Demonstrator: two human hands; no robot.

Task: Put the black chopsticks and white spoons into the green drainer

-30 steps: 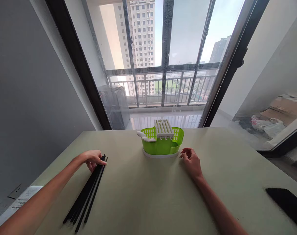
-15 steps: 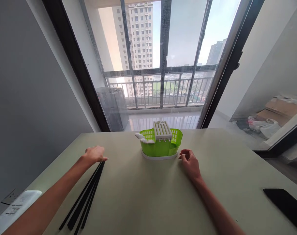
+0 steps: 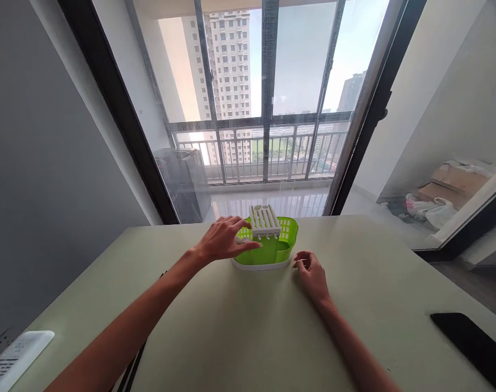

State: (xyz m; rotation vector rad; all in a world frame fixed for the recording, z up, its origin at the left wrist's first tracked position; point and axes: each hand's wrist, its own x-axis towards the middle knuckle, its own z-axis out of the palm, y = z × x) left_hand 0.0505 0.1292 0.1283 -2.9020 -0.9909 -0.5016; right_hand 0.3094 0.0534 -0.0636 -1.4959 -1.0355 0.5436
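Note:
A green cutlery basket [image 3: 268,251] with a white slotted rack [image 3: 264,221] and a white base stands on the table. My left hand [image 3: 225,239] is at the basket's left end, thumb and fingers apart, in front of the white spoons [image 3: 243,240], which it mostly hides. Whether its fingertips touch them I cannot tell. Beside the basket's lower right edge, my right hand [image 3: 312,273] rests on the table with fingers loosely curled, apart, and nothing visible in them. Long black chopsticks [image 3: 134,366] lie at the left, largely covered by my left forearm.
On the table [image 3: 239,337], a black flat object [image 3: 470,343] lies at the right. A white power strip-like object [image 3: 21,356] is at the left edge. Beyond the far table edge is a glass sliding door [image 3: 268,136] in a dark frame.
My left hand has left the upper ends of the chopsticks and moved right to the basket's left end. My right hand has kept its place beside the basket. The view has shifted slightly.

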